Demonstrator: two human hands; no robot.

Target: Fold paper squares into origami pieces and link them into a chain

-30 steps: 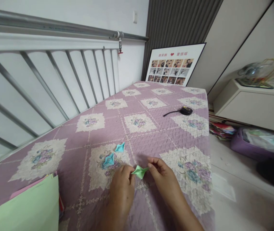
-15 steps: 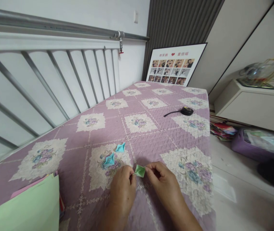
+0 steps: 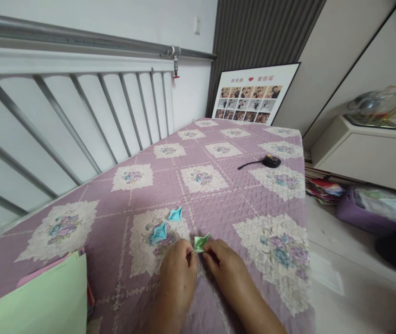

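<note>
Paper fold (image 3: pixel 201 243), green, small, its hollow open; held over cloth (image 3: pixel 156 195), between the two hands. Left hand (image 3: pixel 178 269): thumb and forefinger pinched on the left corner. Right hand (image 3: pixel 225 262): thumb and forefinger closed on the right side. Two blue folds (image 3: pixel 159 232) beyond left. Sheets (image 3: pixel 41 297), stacked, near left. Tape measure (image 3: pixel 271 161), black, far right. Radiator (image 3: pixel 58 88) along left wall; photo board (image 3: pixel 270 74) past far edge; cabinet (image 3: pixel 375 153), right.
</note>
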